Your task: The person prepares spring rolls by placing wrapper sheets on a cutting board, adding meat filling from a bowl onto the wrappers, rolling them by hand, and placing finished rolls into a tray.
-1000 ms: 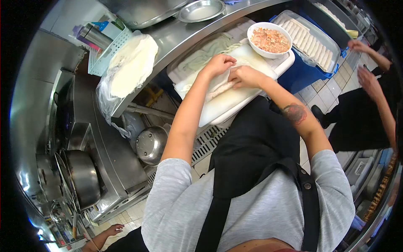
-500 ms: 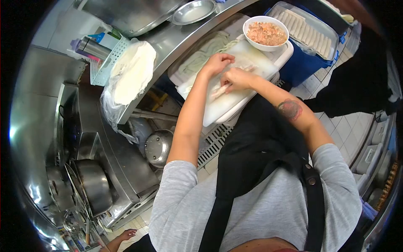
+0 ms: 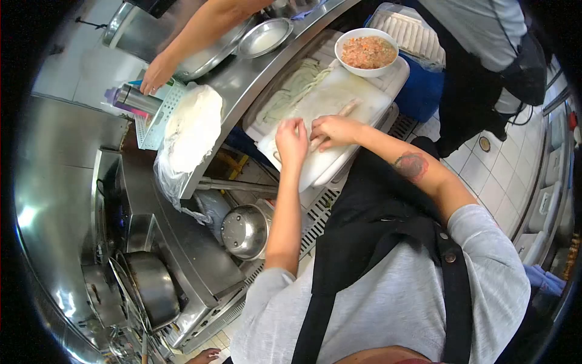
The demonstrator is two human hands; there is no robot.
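A pale, thin spring roll lies slantwise on the white cutting board. My right hand is curled over its middle, fingers bent down onto it. Close by on the left, my left hand has its fingers pinched together near the roll's lower end; what lies between them is hidden. At the board's far end stands a white bowl of orange-pink minced filling. Limp greenish-white sheets lie beside the board.
A container of finished-looking rolls sits on a blue bin. A pale round sheet stack rests on plastic at the steel counter. Another person's hand reaches to a basket; a black-aproned person stands right.
My left hand has moved down toward the near end of the board, its fingers now together. My right hand has shifted slightly. Another person's arm has entered over the counter; the aproned person has come nearer.
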